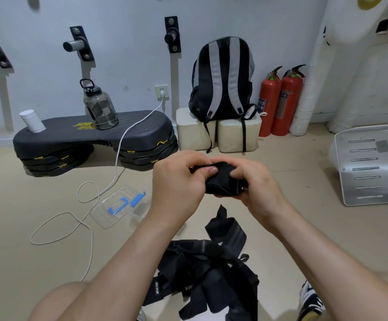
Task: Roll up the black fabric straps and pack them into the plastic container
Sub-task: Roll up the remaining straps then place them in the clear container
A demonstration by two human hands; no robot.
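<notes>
The pile of loose black straps (202, 274) is lying at the bottom centre of the frame. The plastic container (105, 218) is lying left of centre, down-left of the grip and nearer to the left hand (176, 184). This hand and the right hand (255, 184) are both pinching the rolled strap (220, 179) at centre frame.

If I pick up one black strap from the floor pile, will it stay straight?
Probably not: the pile lies crumpled and folded, so a strap would likely droop. Thin fabric, so probably light. Tangled ones may drag along.
</notes>
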